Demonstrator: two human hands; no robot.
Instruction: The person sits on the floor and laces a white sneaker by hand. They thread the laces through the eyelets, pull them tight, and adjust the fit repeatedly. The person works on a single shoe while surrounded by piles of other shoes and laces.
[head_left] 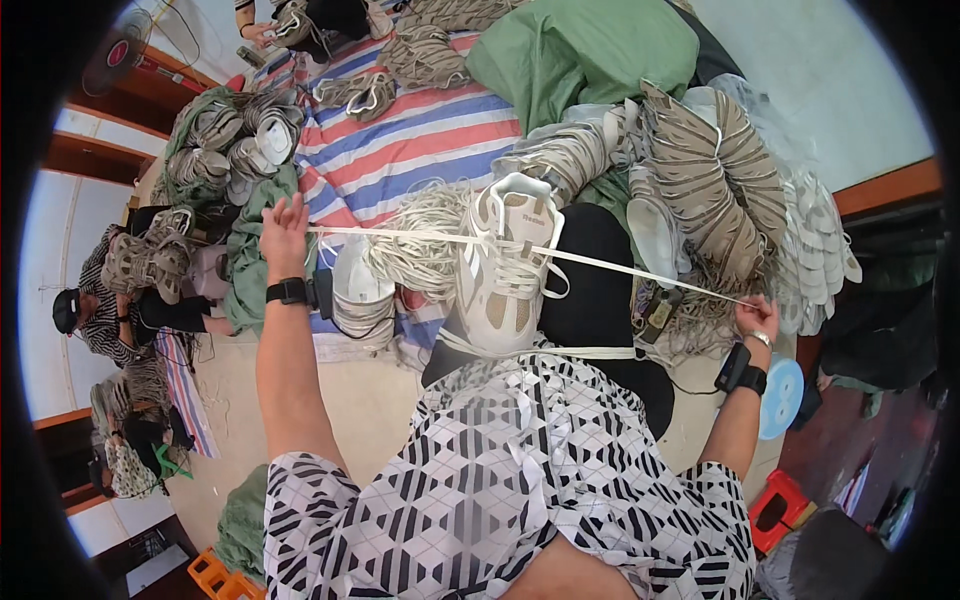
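Observation:
A beige and white sneaker (480,290) rests upright on my lap, its toe toward me and its opening away. Partway up, its front is threaded with a pale flat shoelace (640,276) whose two ends stretch out taut to either side. My left hand (286,238) pinches one end out at the left, the other fingers raised. Far out on the right, my right hand (757,318) is closed on the other end, lower than the left. A loose loop of lace hangs at the shoe's right side. A pale band (590,352) crosses my lap below the toe.
Loose laces (425,245) are heaped beyond the shoe. Stacked shoe uppers (710,180) fill the right, beside a green sack (580,50). More shoes (240,145) lie left on a striped sheet (400,140). Other people (95,285) sit at left and top. A red stool (780,510) stands lower right.

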